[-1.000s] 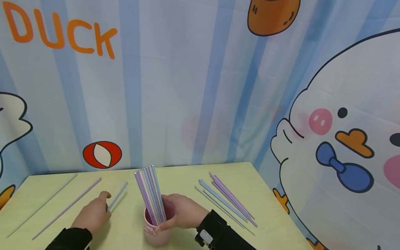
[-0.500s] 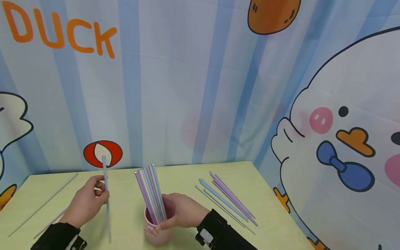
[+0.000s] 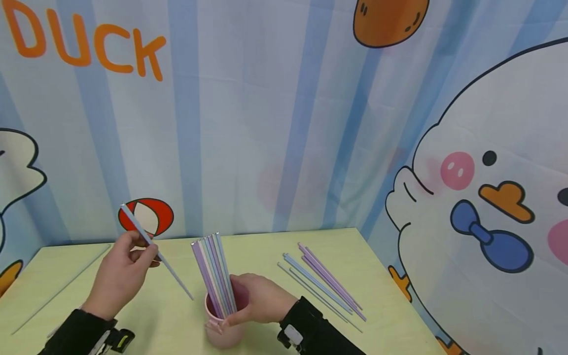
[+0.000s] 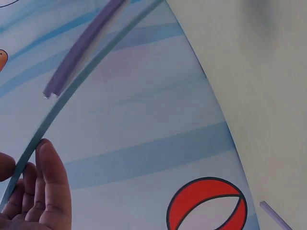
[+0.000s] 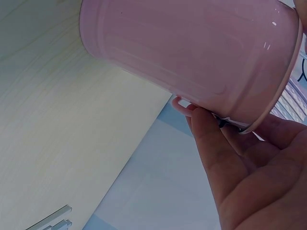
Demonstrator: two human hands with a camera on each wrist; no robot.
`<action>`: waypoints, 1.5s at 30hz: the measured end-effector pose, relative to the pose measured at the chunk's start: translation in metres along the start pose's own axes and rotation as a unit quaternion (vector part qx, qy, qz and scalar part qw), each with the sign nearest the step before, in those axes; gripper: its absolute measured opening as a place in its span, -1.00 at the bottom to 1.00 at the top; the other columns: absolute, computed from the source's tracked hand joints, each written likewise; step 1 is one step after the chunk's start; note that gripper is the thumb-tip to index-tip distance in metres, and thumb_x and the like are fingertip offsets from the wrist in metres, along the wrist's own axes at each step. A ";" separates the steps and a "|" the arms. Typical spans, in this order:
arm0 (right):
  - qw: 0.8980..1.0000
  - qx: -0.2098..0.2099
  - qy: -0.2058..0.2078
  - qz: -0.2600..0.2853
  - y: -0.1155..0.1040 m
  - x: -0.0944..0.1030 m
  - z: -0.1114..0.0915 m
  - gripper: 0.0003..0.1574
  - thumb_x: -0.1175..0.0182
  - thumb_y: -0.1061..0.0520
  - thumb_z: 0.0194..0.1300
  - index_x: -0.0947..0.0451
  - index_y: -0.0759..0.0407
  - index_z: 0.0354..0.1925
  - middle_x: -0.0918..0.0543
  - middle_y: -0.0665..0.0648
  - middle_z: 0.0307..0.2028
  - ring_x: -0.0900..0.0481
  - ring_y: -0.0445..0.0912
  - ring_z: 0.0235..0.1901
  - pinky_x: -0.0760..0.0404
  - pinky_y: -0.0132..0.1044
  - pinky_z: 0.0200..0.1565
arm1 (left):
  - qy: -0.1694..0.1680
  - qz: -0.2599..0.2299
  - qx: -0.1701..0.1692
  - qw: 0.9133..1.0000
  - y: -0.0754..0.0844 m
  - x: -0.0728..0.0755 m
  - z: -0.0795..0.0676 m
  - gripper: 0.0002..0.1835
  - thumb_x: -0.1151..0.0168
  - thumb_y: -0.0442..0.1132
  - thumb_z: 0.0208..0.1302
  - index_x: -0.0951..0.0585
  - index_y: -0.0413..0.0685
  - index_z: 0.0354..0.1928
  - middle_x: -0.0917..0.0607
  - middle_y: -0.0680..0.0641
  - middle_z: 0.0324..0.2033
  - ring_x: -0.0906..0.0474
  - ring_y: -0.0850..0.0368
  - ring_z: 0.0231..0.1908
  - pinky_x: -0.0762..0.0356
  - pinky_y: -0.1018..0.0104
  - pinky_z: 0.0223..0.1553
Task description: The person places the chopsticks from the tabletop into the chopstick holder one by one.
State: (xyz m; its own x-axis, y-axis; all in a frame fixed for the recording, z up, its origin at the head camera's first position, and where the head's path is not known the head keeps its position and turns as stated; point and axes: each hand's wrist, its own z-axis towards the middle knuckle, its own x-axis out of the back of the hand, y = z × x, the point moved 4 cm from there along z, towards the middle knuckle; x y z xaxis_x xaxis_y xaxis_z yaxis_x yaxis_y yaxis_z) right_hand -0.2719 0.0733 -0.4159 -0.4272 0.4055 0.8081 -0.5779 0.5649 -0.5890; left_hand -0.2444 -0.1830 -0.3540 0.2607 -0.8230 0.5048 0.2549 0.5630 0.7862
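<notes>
The step in hand seems to be carrying a blue stick [image 3: 170, 269] to the pink cup [image 3: 224, 337]. The left grip [image 3: 119, 276] pinches the stick between thumb and fingers, clear of the surface [image 3: 262, 257]; it slants, its lower end pointing right and near, short of the cup. The right grip [image 3: 263, 298] grasps the cup by the right side of its rim. The cup stands at the near middle, with a bundle [image 3: 217, 281] leaning left in it. A green stick [image 3: 62, 290] lies at the left, and purple [image 3: 330, 276] and blue sticks lie loose at the right.

The next move likely calls for moving the held stick right, raising its lower end over the rim and turning it steeper to slip beside the bundle, while the right grip steadies the cup.
</notes>
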 end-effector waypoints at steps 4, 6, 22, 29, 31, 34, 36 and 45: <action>1.000 0.002 0.003 -0.011 0.000 0.001 -0.001 0.02 -0.44 -0.31 -0.08 -0.29 -0.16 0.31 -0.55 -0.19 0.08 -0.43 -0.35 -0.03 -0.48 -0.32 0.11 | 0.028 -0.027 -0.027 0.999 0.015 0.000 -0.002 -0.65 0.05 -0.17 0.45 -0.29 -0.28 0.10 -0.55 -0.23 -0.11 -0.62 0.30 -0.31 -0.56 0.54 -0.24; 1.000 0.004 0.006 -0.015 0.000 0.001 -0.001 0.04 -0.44 -0.31 -0.08 -0.28 -0.14 0.32 -0.54 -0.19 0.10 -0.42 -0.35 -0.01 -0.47 -0.31 0.13 | 0.036 -0.041 -0.033 0.998 0.020 -0.002 -0.003 -0.65 0.04 -0.18 0.44 -0.30 -0.28 0.10 -0.53 -0.22 -0.11 -0.62 0.31 -0.31 -0.50 0.66 -0.26; 1.000 0.004 0.010 -0.021 -0.001 0.002 -0.002 -0.05 -0.45 -0.28 -0.08 -0.35 -0.14 0.26 -0.56 -0.19 0.06 -0.42 -0.34 -0.02 -0.46 -0.31 0.14 | 0.000 -0.033 -0.003 0.999 0.017 -0.031 -0.007 -0.65 0.06 -0.07 0.47 -0.34 -0.22 0.06 -0.56 -0.19 -0.19 -0.62 0.22 -0.31 -0.66 0.16 -0.16; 1.000 0.001 0.011 -0.022 0.000 0.001 -0.001 -0.08 -0.46 -0.29 -0.10 -0.38 -0.13 0.22 -0.57 -0.19 0.02 -0.43 -0.35 -0.05 -0.48 -0.33 0.10 | -0.022 -0.007 0.009 1.000 0.011 -0.043 -0.007 -0.67 0.06 -0.05 0.46 -0.39 -0.20 -0.01 -0.61 -0.18 -0.23 -0.58 0.14 -0.32 -0.65 0.21 -0.24; 1.000 -0.002 0.012 -0.019 0.000 0.002 -0.001 -0.07 -0.46 -0.29 -0.11 -0.38 -0.13 0.22 -0.57 -0.19 0.02 -0.43 -0.35 -0.06 -0.48 -0.33 0.10 | -0.036 0.008 0.019 0.999 0.009 -0.047 -0.008 -0.66 0.06 -0.04 0.46 -0.39 -0.20 0.00 -0.62 -0.17 -0.23 -0.57 0.12 -0.30 -0.64 0.15 -0.23; 1.000 -0.001 0.011 -0.012 0.000 0.002 -0.001 -0.06 -0.46 -0.29 -0.11 -0.38 -0.12 0.23 -0.58 -0.18 0.01 -0.44 -0.35 -0.06 -0.49 -0.34 0.09 | -0.053 0.035 0.032 0.997 0.006 -0.053 -0.010 -0.66 0.04 -0.04 0.46 -0.39 -0.18 0.01 -0.63 -0.16 -0.21 -0.56 0.09 -0.27 -0.64 0.08 -0.22; 1.000 0.005 0.010 -0.012 0.000 0.002 -0.001 -0.06 -0.45 -0.29 -0.10 -0.37 -0.12 0.23 -0.58 -0.18 0.02 -0.44 -0.34 -0.06 -0.49 -0.34 0.09 | -0.064 0.048 0.034 0.996 0.004 -0.057 -0.010 -0.68 0.02 -0.06 0.45 -0.40 -0.18 0.00 -0.63 -0.16 -0.21 -0.55 0.08 -0.26 -0.65 0.06 -0.22; 1.000 0.018 0.008 -0.010 -0.001 0.002 -0.002 -0.05 -0.44 -0.29 -0.07 -0.35 -0.12 0.26 -0.57 -0.18 0.03 -0.44 -0.35 -0.06 -0.49 -0.37 0.08 | -0.105 0.075 0.051 0.990 -0.005 -0.071 -0.014 -0.72 -0.09 -0.08 0.38 -0.44 -0.15 -0.06 -0.61 -0.09 -0.30 -0.46 0.09 -0.34 -0.63 0.21 -0.29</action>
State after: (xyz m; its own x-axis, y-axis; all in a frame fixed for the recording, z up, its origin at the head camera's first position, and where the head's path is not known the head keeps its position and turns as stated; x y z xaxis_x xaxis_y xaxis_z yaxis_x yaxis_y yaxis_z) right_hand -0.2711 0.0747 -0.4138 -0.4053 0.4062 0.8190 -0.6104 0.5467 -0.5732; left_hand -0.2511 -0.1264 -0.3986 0.0860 -0.7346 0.6730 0.1300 0.6781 0.7234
